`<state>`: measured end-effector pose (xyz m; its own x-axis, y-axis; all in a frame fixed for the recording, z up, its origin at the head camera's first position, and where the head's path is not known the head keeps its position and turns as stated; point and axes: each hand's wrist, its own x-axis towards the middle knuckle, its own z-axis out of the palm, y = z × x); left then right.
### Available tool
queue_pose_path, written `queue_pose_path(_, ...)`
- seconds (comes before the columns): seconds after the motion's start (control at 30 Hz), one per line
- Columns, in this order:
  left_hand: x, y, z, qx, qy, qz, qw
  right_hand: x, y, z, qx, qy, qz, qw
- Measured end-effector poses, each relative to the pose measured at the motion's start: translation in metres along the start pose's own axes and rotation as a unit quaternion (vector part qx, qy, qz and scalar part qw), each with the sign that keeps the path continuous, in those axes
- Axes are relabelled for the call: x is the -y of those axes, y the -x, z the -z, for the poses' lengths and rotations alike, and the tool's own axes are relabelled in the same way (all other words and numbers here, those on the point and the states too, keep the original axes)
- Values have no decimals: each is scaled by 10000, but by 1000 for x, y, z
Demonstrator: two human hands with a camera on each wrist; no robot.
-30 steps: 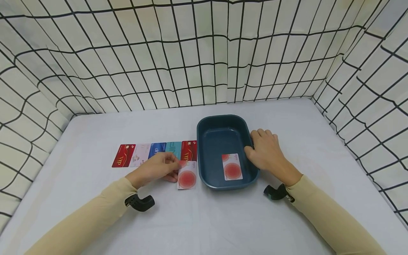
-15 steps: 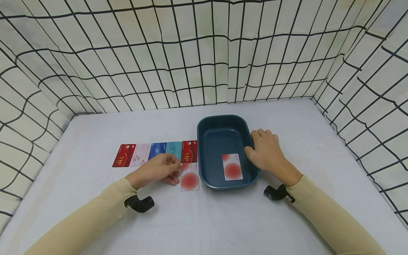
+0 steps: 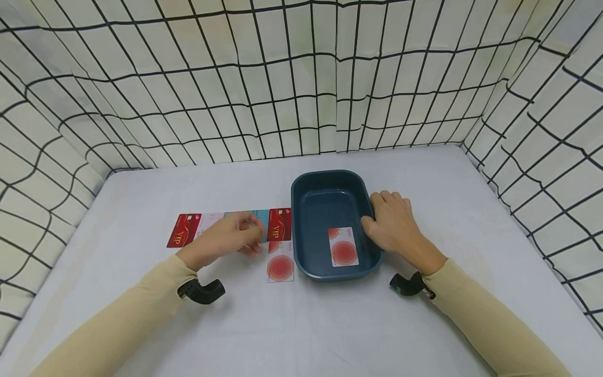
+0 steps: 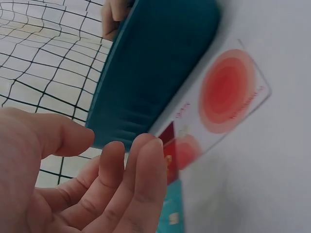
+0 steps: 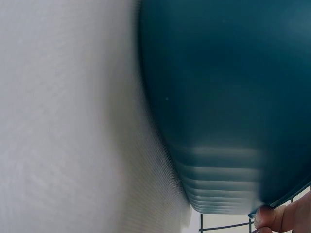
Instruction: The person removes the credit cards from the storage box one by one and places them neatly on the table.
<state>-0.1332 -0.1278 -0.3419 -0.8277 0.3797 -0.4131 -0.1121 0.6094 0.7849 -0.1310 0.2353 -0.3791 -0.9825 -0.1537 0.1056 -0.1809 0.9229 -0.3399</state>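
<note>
My left hand [image 3: 231,233] hovers over the row of cards with its fingers loosely bent and nothing between them, as the left wrist view also shows. Just right of its fingertips, a white card with red circles [image 3: 280,267] lies on the table, its upper end close under a red VIP card [image 3: 280,224]. My right hand [image 3: 393,222] grips the right rim of a dark blue plastic basin [image 3: 303,264], thumb over the edge. Inside the basin lies another white card with red circles [image 3: 344,251]. The blue and teal cards are partly hidden by my left hand.
At the row's left end lie a second red VIP card [image 3: 183,230] and a pale pink card [image 3: 205,223]. A white cloth covers the table [image 3: 311,330]. Black grid netting [image 3: 264,78] over white sheets encloses the back and sides.
My left hand let go of the white card with red circles and drew back up and left. That card shifted slightly right and toward me. The right hand and basin stayed put.
</note>
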Motion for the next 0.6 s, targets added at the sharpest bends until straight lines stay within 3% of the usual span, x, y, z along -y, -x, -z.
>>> queue_pose_path(0.33, -31, -1, 11, -379, -481, -228, 9979, -2, 0, -1, -35, -46, 52, 10000)
queue_pose_path(0.6, -53, -8, 9, -536, -691, -494, 9949, -3, 0, 0, -4, -30, 32, 10000)
